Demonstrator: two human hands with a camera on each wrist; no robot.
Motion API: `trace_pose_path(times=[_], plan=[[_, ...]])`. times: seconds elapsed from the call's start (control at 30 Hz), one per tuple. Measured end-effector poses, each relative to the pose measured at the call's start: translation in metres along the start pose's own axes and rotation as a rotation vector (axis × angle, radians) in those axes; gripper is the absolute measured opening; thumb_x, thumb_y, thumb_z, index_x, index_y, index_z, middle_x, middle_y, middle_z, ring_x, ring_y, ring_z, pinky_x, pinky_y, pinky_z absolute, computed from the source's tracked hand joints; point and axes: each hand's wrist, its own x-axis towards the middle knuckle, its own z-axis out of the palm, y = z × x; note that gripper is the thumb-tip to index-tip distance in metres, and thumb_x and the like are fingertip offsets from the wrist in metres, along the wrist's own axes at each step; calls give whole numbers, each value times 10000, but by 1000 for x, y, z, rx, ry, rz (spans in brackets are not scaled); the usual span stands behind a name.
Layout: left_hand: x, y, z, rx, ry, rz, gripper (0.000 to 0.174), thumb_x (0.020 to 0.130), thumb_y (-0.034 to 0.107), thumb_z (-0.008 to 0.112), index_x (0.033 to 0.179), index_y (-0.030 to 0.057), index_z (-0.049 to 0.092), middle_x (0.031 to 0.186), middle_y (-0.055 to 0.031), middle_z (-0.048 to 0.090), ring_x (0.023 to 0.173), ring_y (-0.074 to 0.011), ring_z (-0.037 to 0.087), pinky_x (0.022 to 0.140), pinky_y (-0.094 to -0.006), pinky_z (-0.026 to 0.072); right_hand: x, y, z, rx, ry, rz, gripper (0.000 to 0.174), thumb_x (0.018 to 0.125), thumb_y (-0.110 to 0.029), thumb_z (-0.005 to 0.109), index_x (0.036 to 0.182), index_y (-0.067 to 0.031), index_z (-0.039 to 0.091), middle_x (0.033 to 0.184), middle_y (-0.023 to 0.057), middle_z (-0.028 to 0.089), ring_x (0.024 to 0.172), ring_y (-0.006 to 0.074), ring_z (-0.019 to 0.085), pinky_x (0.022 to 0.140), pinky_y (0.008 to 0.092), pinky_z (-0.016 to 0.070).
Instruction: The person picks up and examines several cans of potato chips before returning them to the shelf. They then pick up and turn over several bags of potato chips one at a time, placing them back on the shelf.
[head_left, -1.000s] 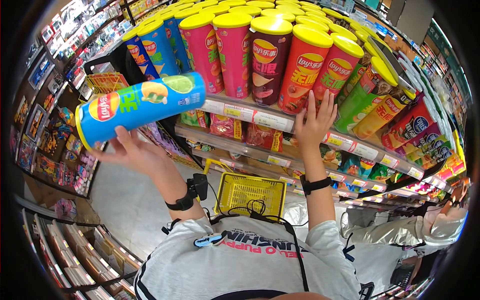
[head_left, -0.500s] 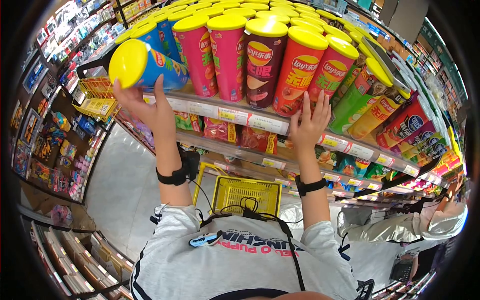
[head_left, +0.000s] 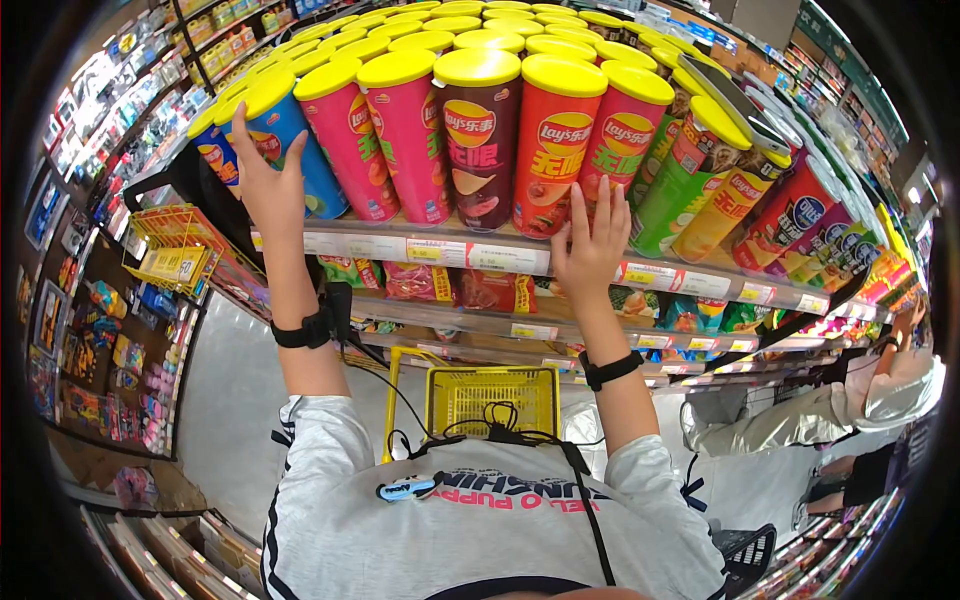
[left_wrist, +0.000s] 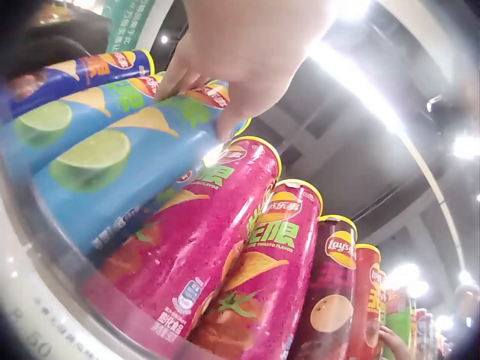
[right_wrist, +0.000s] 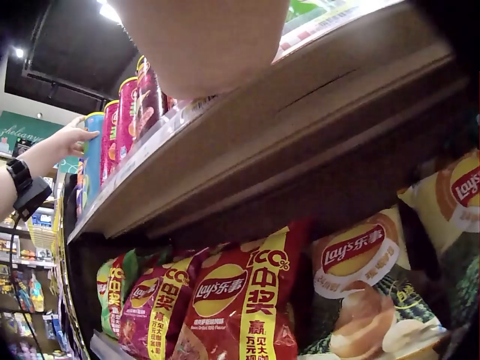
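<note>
blue chip can (head_left: 312,175), yellow-lidded, upright

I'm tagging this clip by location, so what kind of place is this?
Most likely a supermarket snack aisle. Rows of yellow-lidded chip cans fill the shelf, price labels run along its edge, chip bags sit below, and a yellow shopping basket stands on the floor.

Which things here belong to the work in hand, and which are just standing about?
In hand: blue can, touched by the left hand; the shelf it stands on; the right hand, flat at the shelf's edge.
Standing about: pink cans, red can, bags of crisps below, yellow basket on the floor.
</note>
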Motion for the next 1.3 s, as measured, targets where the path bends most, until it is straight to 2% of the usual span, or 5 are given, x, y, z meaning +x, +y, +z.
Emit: trace_pose_path(times=[0.23,0.37,0.6,0.97,1.3], plan=[[-5,1,8,179,39,43,661,733,253,689,1289,163,344,1284,-188,373,1180,-356,362,940,-391,343,2,-2,-3,2,-34,0,536,698,-77,546,1228,-99,471,1339,170,344,1229,382,305,952,510,293],[7,-7,14,204,115,343,596,741,190,645,1255,79,364,1325,-164,329,1246,-363,262,1020,-440,223,0,-1,0,1,-22,21,535,683,-95,547,1215,-124,496,1328,175,353,1223,372,322,960,519,295],[7,-26,23,357,138,399,597,805,335,531,1304,79,324,1374,-95,309,1288,-348,213,1016,-557,81,1,-2,3,0,11,18,525,690,-72,544,1211,-123,499,1325,176,356,1218,364,331,961,506,300],[44,-68,-12,512,249,337,326,777,152,474,1089,86,545,1321,-120,359,1253,-425,213,1009,-539,171,2,-6,0,-20,-3,15,518,699,-70,542,1213,-94,485,1339,161,345,1223,357,328,950,505,314],[2,-37,-21,110,169,-128,538,816,278,547,1264,95,312,1234,-162,453,1035,-327,510,846,-378,415,2,-8,-2,1,16,4,522,706,-71,538,1224,-95,474,1341,161,343,1216,359,333,937,500,326]])
